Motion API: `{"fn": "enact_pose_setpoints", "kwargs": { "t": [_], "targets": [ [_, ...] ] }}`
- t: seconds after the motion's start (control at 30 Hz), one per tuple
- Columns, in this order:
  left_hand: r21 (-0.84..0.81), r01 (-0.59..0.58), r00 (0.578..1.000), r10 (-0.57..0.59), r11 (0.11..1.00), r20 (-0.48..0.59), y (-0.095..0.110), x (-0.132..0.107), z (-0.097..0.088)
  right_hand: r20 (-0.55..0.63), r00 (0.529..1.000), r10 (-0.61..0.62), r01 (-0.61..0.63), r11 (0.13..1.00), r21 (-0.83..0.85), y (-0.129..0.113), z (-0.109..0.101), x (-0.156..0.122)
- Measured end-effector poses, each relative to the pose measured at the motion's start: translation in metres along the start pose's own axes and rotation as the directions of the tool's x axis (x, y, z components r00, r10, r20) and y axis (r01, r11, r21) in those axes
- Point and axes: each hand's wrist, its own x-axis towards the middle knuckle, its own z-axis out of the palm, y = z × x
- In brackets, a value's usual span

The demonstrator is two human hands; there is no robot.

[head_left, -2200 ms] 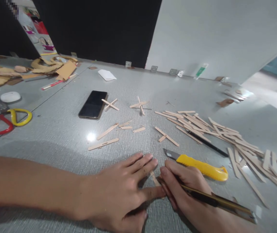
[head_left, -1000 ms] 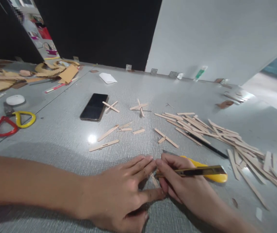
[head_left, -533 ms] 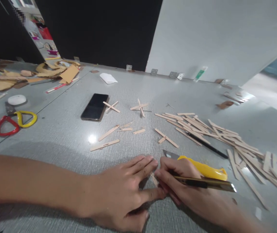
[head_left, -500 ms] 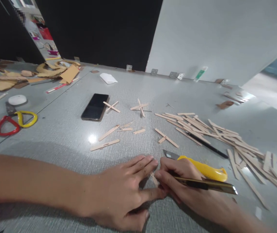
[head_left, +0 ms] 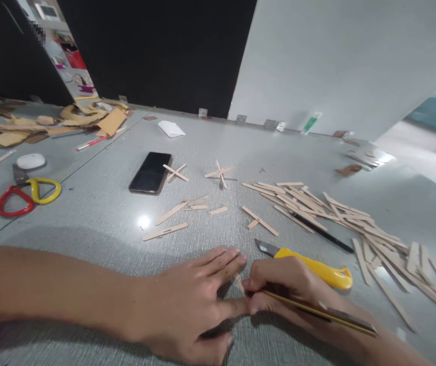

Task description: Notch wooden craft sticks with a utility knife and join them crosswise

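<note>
Left of the yellow utility knife [head_left: 326, 272], a flat, pale wooden stick [head_left: 239, 284] shows between the spread, flattened fingers of the left hand [head_left: 197, 300]. Just nearer than that knife, the right hand [head_left: 288, 273] grips a slim gold-and-black craft knife [head_left: 342, 318] beside the stick. The grey tabletop [head_left: 202, 236] is finely streaked.

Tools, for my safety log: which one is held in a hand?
The slim gold-and-black tool, in the right hand; the yellow-handled knife and the scissors lie on the table, unheld.
</note>
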Motion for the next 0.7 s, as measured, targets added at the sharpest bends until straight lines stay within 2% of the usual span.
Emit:
{"fn": "enact_pose_setpoints", "kwargs": {
  "t": [0.07,0.13,0.23,0.43,0.57,0.7],
  "targets": [
    [0.006,0.000,1.000,0.000,1.000,0.004,0.000,0.000,0.000,-0.050,0.990,0.134,-0.128,0.986,0.106,0.000,0.004,-0.001],
    [0.007,-0.006,1.000,0.006,1.000,0.009,0.000,0.001,0.001,-0.090,0.961,0.262,-0.231,0.937,0.262,-0.001,0.010,-0.002],
    [0.007,-0.003,1.000,0.003,1.000,0.000,-0.001,0.001,0.002,-0.127,0.916,0.381,-0.294,0.851,0.436,-0.005,0.017,-0.003],
    [-0.018,-0.013,1.000,0.013,1.000,-0.019,-0.001,0.001,0.003,-0.147,0.821,0.551,-0.475,0.803,0.360,-0.013,0.023,0.005],
    [-0.005,-0.013,1.000,0.013,1.000,-0.026,-0.001,0.001,0.003,-0.188,0.750,0.634,-0.528,0.745,0.407,-0.019,0.028,0.016],
    [0.007,-0.015,1.000,0.015,1.000,-0.026,-0.001,0.002,0.003,-0.170,0.754,0.634,-0.525,0.738,0.424,-0.020,0.028,0.019]
  ]
}}
